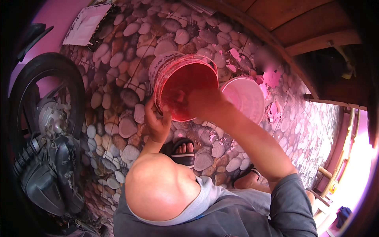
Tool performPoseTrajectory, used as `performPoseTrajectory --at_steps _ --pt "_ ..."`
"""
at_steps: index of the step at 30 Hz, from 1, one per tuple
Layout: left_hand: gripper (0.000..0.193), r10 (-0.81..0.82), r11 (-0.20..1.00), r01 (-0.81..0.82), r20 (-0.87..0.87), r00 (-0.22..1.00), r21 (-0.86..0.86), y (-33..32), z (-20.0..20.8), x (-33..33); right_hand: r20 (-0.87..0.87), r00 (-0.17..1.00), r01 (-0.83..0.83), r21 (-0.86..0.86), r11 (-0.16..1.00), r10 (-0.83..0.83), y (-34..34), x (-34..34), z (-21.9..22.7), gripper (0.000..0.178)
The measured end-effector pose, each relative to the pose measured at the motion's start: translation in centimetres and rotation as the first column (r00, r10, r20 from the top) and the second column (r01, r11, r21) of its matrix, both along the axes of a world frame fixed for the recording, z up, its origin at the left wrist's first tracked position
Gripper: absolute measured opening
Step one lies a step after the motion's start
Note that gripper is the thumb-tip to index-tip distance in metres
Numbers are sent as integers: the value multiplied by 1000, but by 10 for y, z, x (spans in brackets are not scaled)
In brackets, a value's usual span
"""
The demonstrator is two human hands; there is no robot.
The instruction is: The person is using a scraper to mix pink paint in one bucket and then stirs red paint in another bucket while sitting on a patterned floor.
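Note:
A paint bucket (158,75), coated red inside, is tilted so that its mouth opens toward me. My left hand (157,119) grips its lower left rim, thumb over the edge. My right hand (205,103) reaches into the mouth; motion blur and the dim red interior hide its fingers and anything they may hold. Wet-looking red patches show at the bottom of the opening. Just right of it, partly behind my right forearm, stands a second, paler pink-stained bucket (246,96).
Pink flakes (272,79) litter the pebble-patterned floor (130,94) beyond the pale bucket. A motorcycle wheel (47,87) stands at left. At the far left lies a white paint-smeared board (87,23). Wooden furniture (300,23) borders the upper right. My sandalled foot (184,152) is below the buckets.

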State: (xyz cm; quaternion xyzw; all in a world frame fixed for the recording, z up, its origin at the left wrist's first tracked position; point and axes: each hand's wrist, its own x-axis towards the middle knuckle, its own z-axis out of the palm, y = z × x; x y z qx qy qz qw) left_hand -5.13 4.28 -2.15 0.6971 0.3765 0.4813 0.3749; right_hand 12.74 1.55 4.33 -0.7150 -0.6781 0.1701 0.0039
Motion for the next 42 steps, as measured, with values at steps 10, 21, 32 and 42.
performPoseTrajectory --at_steps 10,21,32,42 --pt "46 98 995 -98 -16 995 -23 4 -22 -30 -190 976 -182 -442 878 106 -16 9 88 21" --pt "47 129 991 -130 -20 991 -29 -1 -34 -41 -297 948 -235 -408 882 115 -2 -20 60 26" --pt "47 159 987 -159 -31 987 5 -3 -35 -40 -411 911 -188 -412 891 2 2 -25 43 28" --pt "38 189 981 -191 -51 981 -41 2 -23 -14 -383 907 6 -402 915 -174 -5 -26 14 32"
